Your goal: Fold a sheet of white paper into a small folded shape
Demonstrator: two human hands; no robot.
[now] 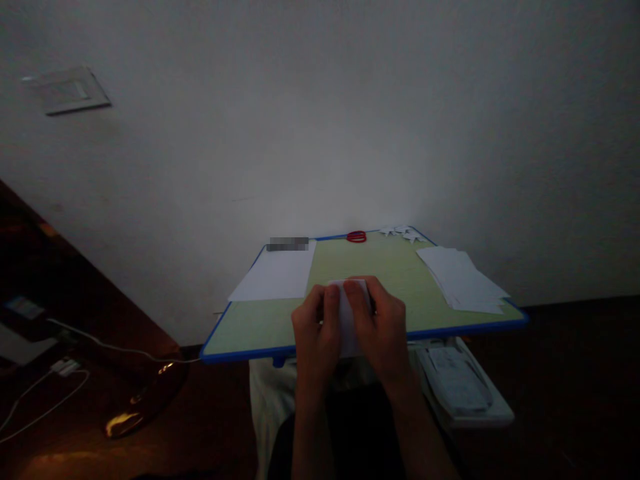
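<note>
A narrow piece of white paper point(349, 330), perhaps folded, is held upright above the table's near edge. My left hand point(319, 327) grips its left side, thumb pressed on the face turned to me. On the other side my right hand point(383, 323) has its thumb near the paper's top and its fingers curled behind. The fingertips at the back of the paper are hidden. Beneath both hands is the green table top point(260, 327) with a blue rim.
White sheets point(280, 273) lie at the table's left, below a blurred-out dark object point(287, 244). Red-handled scissors point(357, 237) and several white paper stars point(403, 231) are along the back. More loose sheets point(460, 277) overlap at the right. A drawer point(460, 383) juts out under the right side.
</note>
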